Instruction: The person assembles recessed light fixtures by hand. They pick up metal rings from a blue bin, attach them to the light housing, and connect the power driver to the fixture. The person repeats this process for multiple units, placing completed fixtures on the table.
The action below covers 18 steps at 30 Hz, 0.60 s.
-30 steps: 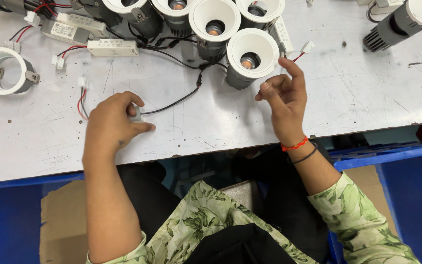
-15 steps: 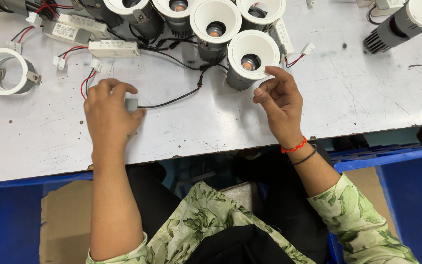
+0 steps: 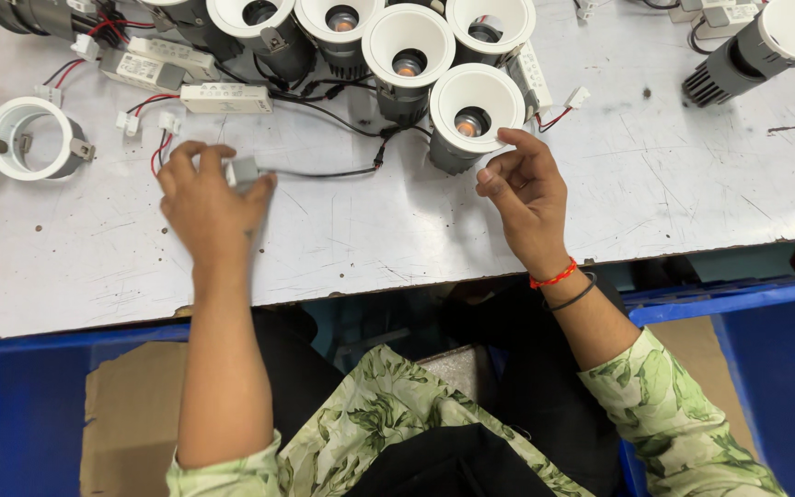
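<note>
My left hand (image 3: 206, 198) rests on the white worktable (image 3: 397, 230) and grips a small white driver box (image 3: 243, 170). A black cable (image 3: 324, 172) runs from that box to a white round downlight (image 3: 473, 112). Red and white leads (image 3: 160, 147) lie just beyond my left fingers. My right hand (image 3: 524, 191) hovers right next to that downlight, fingers half curled and holding nothing. A red thread and a dark band circle my right wrist.
Several more white downlights (image 3: 407, 46) crowd the far edge. A long white driver box (image 3: 225, 98) lies at the upper left, a white trim ring (image 3: 34, 138) at the far left, a black finned lamp (image 3: 752, 51) at the upper right. Blue bins (image 3: 756, 368) flank my lap.
My left hand has slid away from me across the table with the small driver box, pulling its cable straighter. My right hand has stayed by the downlight.
</note>
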Each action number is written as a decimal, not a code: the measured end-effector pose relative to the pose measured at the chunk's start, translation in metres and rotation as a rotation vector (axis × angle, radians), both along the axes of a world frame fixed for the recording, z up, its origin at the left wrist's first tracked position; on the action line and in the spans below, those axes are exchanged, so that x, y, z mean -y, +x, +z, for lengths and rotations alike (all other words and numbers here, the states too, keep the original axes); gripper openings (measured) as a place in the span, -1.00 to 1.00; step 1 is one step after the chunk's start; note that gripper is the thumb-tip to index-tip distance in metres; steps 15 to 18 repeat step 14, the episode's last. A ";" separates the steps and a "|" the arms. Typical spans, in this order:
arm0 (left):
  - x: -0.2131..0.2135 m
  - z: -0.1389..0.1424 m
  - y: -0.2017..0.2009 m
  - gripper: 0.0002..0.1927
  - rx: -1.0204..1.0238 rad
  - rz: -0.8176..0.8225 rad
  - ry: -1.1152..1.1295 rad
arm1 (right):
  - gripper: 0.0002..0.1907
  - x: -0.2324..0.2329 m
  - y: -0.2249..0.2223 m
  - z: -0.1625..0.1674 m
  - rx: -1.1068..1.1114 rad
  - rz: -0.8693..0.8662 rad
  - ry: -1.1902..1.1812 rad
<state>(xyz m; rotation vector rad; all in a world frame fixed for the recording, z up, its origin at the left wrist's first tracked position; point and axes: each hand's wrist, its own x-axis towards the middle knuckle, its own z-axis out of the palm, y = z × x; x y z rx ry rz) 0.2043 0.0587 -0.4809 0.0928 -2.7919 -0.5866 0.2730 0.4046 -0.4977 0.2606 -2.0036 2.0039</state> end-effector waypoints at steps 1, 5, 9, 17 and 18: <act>-0.003 0.001 -0.005 -0.45 -0.059 -0.004 0.003 | -0.55 0.000 0.000 0.000 0.003 -0.001 -0.006; -0.023 0.005 -0.024 -0.34 -0.202 -0.008 -0.034 | -0.52 0.002 0.000 0.002 -0.013 -0.027 -0.012; -0.043 0.006 -0.014 -0.34 -0.192 -0.024 0.009 | -0.53 -0.006 0.007 0.005 -0.022 -0.136 0.019; -0.032 0.008 0.011 -0.22 -0.113 -0.148 0.849 | -0.63 -0.038 0.025 0.012 0.010 -0.266 -0.053; -0.032 0.008 0.011 -0.22 -0.113 -0.148 0.849 | -0.63 -0.038 0.025 0.012 0.010 -0.266 -0.053</act>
